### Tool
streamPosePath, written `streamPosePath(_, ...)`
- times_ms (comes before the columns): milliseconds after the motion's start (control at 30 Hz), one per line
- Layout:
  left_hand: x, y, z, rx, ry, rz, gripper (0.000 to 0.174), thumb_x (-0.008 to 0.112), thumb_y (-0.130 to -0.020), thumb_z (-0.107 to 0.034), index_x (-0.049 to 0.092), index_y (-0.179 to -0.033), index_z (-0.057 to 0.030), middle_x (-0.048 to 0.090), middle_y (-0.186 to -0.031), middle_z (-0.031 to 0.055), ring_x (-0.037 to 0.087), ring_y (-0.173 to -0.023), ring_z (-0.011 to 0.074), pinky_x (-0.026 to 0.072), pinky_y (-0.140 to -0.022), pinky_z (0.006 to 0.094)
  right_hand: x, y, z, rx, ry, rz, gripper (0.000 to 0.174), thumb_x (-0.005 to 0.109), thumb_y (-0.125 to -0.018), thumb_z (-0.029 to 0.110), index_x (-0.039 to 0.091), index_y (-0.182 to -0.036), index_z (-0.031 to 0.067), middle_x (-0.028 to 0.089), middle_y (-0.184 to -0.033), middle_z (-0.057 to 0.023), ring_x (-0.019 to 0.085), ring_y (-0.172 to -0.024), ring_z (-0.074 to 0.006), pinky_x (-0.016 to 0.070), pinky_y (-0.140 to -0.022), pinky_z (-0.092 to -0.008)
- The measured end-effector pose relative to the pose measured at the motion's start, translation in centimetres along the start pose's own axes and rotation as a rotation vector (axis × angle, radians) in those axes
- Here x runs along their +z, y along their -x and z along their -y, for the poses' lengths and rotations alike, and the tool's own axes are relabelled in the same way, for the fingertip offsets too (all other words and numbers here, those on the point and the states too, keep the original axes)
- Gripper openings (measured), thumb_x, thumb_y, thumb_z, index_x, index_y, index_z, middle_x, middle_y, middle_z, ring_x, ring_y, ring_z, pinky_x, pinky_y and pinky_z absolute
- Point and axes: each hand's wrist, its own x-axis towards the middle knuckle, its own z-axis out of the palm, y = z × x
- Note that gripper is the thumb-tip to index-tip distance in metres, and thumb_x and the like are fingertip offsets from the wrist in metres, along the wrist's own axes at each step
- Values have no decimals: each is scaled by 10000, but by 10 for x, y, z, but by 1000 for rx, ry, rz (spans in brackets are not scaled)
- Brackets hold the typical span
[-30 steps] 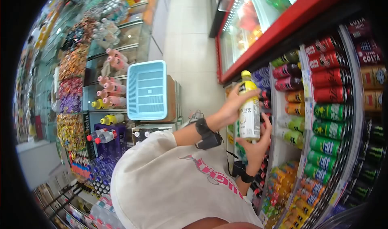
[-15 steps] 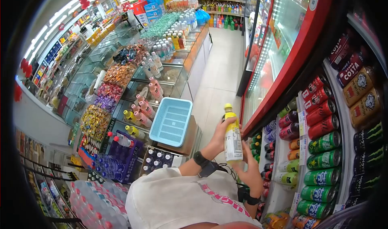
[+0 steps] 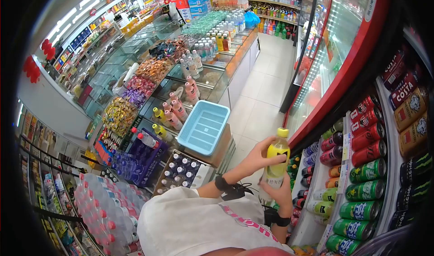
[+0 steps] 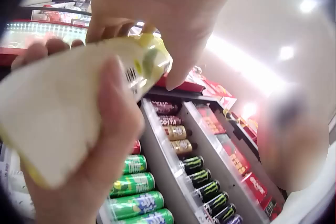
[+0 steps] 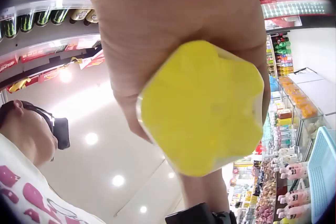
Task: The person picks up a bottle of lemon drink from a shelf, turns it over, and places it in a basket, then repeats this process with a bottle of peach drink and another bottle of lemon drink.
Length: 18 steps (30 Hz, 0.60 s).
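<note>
A drink bottle (image 3: 276, 160) with a yellow cap, yellow contents and a pale label is held upright in front of the body. My left hand (image 3: 255, 160) grips its upper part just below the cap, thumb across the front. Lower down, my right hand (image 3: 281, 195) holds the bottle around its base end. The left wrist view shows the bottle's pale side (image 4: 58, 103), with the right thumb (image 4: 118, 114) pressed along it. In the right wrist view the bottle's yellow base (image 5: 205, 108) faces the camera, and the right palm (image 5: 173, 19) curves around it.
Shelves of cans (image 3: 366, 165) and small bottles stand close on the right, beside a red-framed fridge (image 3: 337, 75). A blue plastic basket (image 3: 203, 127) sits on a box at left. Behind it runs a glass counter with bottles and candy; packs of water bottles (image 3: 104, 211) stand lower left.
The bottle has been turned in the hands, from its printed text side to a yellow side with a dark mark. The head view has tilted up, showing more of the shop. Both hands keep hold.
</note>
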Motion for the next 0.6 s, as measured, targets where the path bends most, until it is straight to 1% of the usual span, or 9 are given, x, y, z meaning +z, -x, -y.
streamPosePath(100, -20, -8, -1, -91, 465, 265, 308, 758, -945, -164, 637, -1173, 2, 706, -1055, 111, 711, -999, 200, 580, -917, 365, -6, -10, 5, 66, -125, 218, 507, 842, -817, 132, 604, -1242, -10, 708, -1077, -93, 715, -970, -172, 571, -838, -330)
streamPosePath(167, -27, -10, -12, -52, 377, 207, 222, 747, -946, -151, 661, -1090, -6, 719, -990, 109, 727, -946, 210, 596, -888, 378, -2, -20, 7, 45, -96, 268, 533, 840, -825, 142, 589, -1270, -10, 709, -1111, -98, 716, -1003, -183, 568, -858, -335)
streamPosePath(267, -44, -18, -19, 24, 155, 131, 235, 763, -937, -175, 673, -1076, -8, 720, -986, 86, 709, -958, 175, 573, -888, 344, 30, -48, 18, -152, 148, 52, 560, 819, -840, 97, 531, -1304, -26, 716, -1101, -130, 724, -984, -210, 568, -869, -350)
streamPosePath(367, -53, -21, -28, 134, -176, -14, 227, 776, -931, -200, 695, -1041, -18, 718, -961, 54, 687, -938, 142, 543, -874, 307, 55, -75, 34, -263, 312, -90, 656, 829, -829, 96, 498, -1384, -22, 704, -1178, -136, 708, -1068, -218, 552, -913, -354)
streamPosePath(433, -58, -25, -24, 185, -294, -65, 206, 778, -928, -183, 707, -1039, -25, 722, -933, 32, 680, -909, 117, 537, -855, 288, 53, -86, 23, -305, 435, -89, 716, 848, -816, 99, 481, -1420, -15, 699, -1214, -162, 704, -1101, -245, 547, -920, -364)
streamPosePath(500, -71, -29, -23, 209, -392, 5, 238, 735, -961, -174, 675, -1144, -33, 694, -1076, 64, 659, -1034, 141, 519, -911, 298, 54, -92, 17, -351, 612, -113, 723, 857, -810, 100, 483, -1419, -11, 694, -1231, -170, 703, -1107, -252, 547, -915, -369)
streamPosePath(533, -76, -30, -23, 245, -445, 13, 251, 725, -968, -170, 663, -1171, -34, 678, -1121, 73, 646, -1073, 147, 512, -932, 303, 55, -97, 12, -353, 589, -117, 666, 866, -828, 184, 508, -1356, -7, 703, -1129, -205, 709, -1086, -354, 545, -888, -409)
streamPosePath(567, -82, -30, -24, 278, -499, 17, 266, 714, -975, -166, 651, -1198, -35, 662, -1167, 83, 633, -1113, 153, 506, -953, 308, 55, -100, 12, -313, 543, -111, 655, 865, -830, 184, 515, -1350, -3, 702, -1130, -202, 709, -1087, -354, 546, -887, -411)
streamPosePath(600, -88, -29, -25, 151, -457, 63, 321, 699, -985, -161, 608, -1265, -33, 605, -1250, 99, 598, -1187, 175, 484, -999, 321, 56, -103, 13, -273, 495, -102, 643, 865, -831, 184, 522, -1344, 1, 701, -1130, -200, 709, -1088, -353, 546, -886, -412)
